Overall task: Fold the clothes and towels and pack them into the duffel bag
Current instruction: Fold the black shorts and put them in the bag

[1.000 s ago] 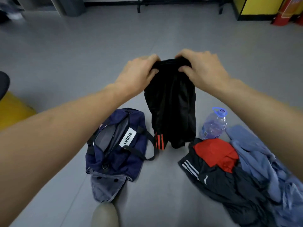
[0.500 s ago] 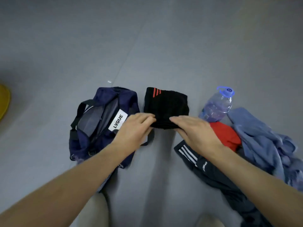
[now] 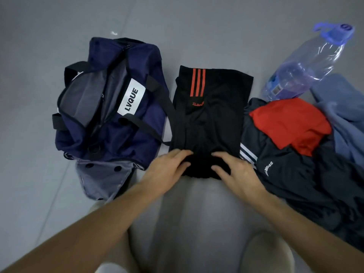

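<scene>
From the head camera, a pair of black shorts (image 3: 208,115) with red stripes lies flat on the grey floor (image 3: 197,26), lengthwise away from the person, between the duffel bag (image 3: 110,107) on the left and a heap of clothes on the right. The bag is unzipped and gapes open, one strap touching the shorts' left edge.

The left hand (image 3: 167,166) and right hand (image 3: 234,172) sit side by side on the near end of the shorts. Each pinches the bunched fabric there between curled fingers and thumb.

The shorts look thin, light and limp, probably a slick sports knit, so they will likely sag and slide out of a loose fold. Taking hold at the two near corners and carrying that edge over to the striped end looks the surest way.

To the right a red garment (image 3: 289,123) lies on a dark jacket (image 3: 295,184), beside a blue cloth (image 3: 342,107) and a water bottle (image 3: 307,62) – all unfolded, nothing visibly packed.
</scene>
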`<state>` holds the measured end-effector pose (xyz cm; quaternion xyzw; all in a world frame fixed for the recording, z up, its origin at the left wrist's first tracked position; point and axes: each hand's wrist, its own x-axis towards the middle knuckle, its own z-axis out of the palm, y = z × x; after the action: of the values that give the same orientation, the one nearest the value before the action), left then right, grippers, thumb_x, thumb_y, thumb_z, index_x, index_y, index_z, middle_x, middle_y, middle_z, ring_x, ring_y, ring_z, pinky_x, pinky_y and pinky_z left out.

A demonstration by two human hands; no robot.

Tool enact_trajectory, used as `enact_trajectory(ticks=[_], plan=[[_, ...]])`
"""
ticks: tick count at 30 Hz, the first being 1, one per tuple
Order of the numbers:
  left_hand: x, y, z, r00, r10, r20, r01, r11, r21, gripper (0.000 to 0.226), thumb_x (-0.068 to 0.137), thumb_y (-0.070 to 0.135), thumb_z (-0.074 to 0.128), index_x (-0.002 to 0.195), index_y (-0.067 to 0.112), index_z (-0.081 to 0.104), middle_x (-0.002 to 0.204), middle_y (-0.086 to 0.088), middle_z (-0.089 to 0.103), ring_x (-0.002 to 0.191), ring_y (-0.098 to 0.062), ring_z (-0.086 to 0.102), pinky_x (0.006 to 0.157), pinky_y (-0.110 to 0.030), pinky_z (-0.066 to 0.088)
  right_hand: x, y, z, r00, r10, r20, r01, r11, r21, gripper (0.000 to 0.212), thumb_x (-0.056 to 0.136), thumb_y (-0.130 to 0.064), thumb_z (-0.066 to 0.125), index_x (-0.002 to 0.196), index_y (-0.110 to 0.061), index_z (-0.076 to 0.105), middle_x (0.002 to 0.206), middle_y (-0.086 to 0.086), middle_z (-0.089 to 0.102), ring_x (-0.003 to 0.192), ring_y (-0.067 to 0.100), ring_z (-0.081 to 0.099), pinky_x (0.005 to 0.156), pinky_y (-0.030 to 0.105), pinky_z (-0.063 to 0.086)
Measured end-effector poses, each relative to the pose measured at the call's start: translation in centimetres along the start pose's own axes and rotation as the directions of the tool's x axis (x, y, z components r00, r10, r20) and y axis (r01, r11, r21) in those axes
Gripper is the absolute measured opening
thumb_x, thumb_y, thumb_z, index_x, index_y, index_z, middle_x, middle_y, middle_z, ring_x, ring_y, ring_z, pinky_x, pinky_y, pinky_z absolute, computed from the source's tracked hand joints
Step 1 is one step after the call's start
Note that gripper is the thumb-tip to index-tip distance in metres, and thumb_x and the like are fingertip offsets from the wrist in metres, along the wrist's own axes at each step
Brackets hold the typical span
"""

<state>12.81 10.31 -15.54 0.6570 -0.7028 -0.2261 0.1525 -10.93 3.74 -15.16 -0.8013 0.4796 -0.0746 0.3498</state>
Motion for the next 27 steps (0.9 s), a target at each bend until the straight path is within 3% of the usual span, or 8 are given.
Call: enact_trajectory(ticks=[4,7,12,14,18,20,23,27], plan=[[5.5,0.0,-1.0,0.990,-0.015,-0.138,0.005,0.997,-0.071,0.030,0.099,0.025,0.060,0.129,0.020,0.061,0.120,0.002,0.064,0.098,-0.021,0.067,0.079,-0.040,0.057,4.7,0.0,-2.7,0.989,0.027,-0.143,-0.027,1.000,0.004,0.038,0.095,-0.031,0.066,0.132,-0.024,0.060,0.111,0.002,0.070,0.101,0.019,0.063,0.079,0.024,0.038],[8.3,-0.4,-0.4,0.984,0.010,-0.176,-0.001,0.999,0.047,0.030,0.097,0.019,0.060,0.127,0.018,0.063,0.125,0.000,0.060,0.103,-0.024,0.063,0.084,-0.044,0.056,6.7,1.8,-2.3,0.985,0.026,-0.169,-0.038,0.997,-0.069,0.037,0.095,-0.031,0.064,0.131,-0.021,0.059,0.113,0.005,0.069,0.106,0.025,0.063,0.085,0.034,0.047],[8.1,-0.6,2.3,0.945,0.313,-0.095,-0.270,0.909,0.316,0.044,0.088,0.002,0.062,0.131,0.011,0.064,0.137,-0.010,0.060,0.135,-0.031,0.048,0.112,-0.047,0.039,5.9,4.0,0.5,0.926,-0.204,-0.319,0.113,0.953,-0.281,0.034,0.094,-0.019,0.065,0.127,-0.010,0.065,0.135,0.010,0.057,0.126,0.032,0.052,0.104,0.046,0.045],[6.8,-1.1,3.4,0.945,0.327,-0.027,-0.305,0.907,0.290,0.044,0.098,0.016,0.053,0.141,0.010,0.056,0.146,-0.009,0.054,0.141,-0.030,0.044,0.118,-0.046,0.033,4.7,4.4,1.9,0.923,-0.316,-0.219,0.228,0.909,-0.349,0.047,0.097,-0.035,0.058,0.135,-0.008,0.060,0.145,0.012,0.052,0.138,0.032,0.044,0.113,0.048,0.037],[5.6,-2.9,3.8,0.955,0.158,0.249,-0.238,0.913,0.332,0.083,0.097,0.067,0.035,0.161,0.021,0.009,0.169,-0.003,0.002,0.156,-0.020,-0.004,0.127,-0.042,0.005,3.5,5.9,2.9,0.974,-0.187,0.130,0.227,0.834,-0.502,0.094,0.086,-0.072,0.043,0.159,-0.017,0.021,0.167,0.004,0.013,0.154,0.025,0.010,0.122,0.051,0.021],[5.8,-3.3,3.8,0.938,0.150,0.311,-0.258,0.904,0.342,0.102,0.087,0.080,0.040,0.161,0.024,-0.003,0.169,-0.002,-0.010,0.154,-0.018,-0.014,0.126,-0.040,-0.003,3.8,6.5,2.4,0.976,-0.182,0.117,0.216,0.858,-0.467,0.088,0.089,-0.061,0.053,0.159,-0.019,0.021,0.167,0.003,0.014,0.153,0.023,0.016,0.122,0.048,0.023],[6.1,-3.6,3.4,0.936,0.172,0.307,-0.276,0.900,0.337,0.102,0.086,0.075,0.047,0.161,0.026,-0.002,0.169,-0.003,-0.007,0.155,-0.019,-0.011,0.127,-0.041,0.002,4.4,6.8,1.3,0.979,-0.197,0.052,0.201,0.891,-0.407,0.078,0.086,-0.034,0.071,0.154,-0.019,0.037,0.161,0.004,0.032,0.145,0.026,0.037,0.119,0.045,0.030],[6.0,-3.5,3.1,0.941,0.179,0.288,-0.273,0.904,0.329,0.091,0.092,0.062,0.052,0.161,0.028,0.005,0.169,-0.003,-0.001,0.156,-0.019,-0.005,0.127,-0.041,0.005,4.5,6.3,0.7,0.988,-0.155,0.025,0.156,0.958,-0.242,0.059,0.089,-0.037,0.045,0.147,-0.024,0.049,0.154,-0.003,0.044,0.142,0.023,0.042,0.119,0.041,0.028]])
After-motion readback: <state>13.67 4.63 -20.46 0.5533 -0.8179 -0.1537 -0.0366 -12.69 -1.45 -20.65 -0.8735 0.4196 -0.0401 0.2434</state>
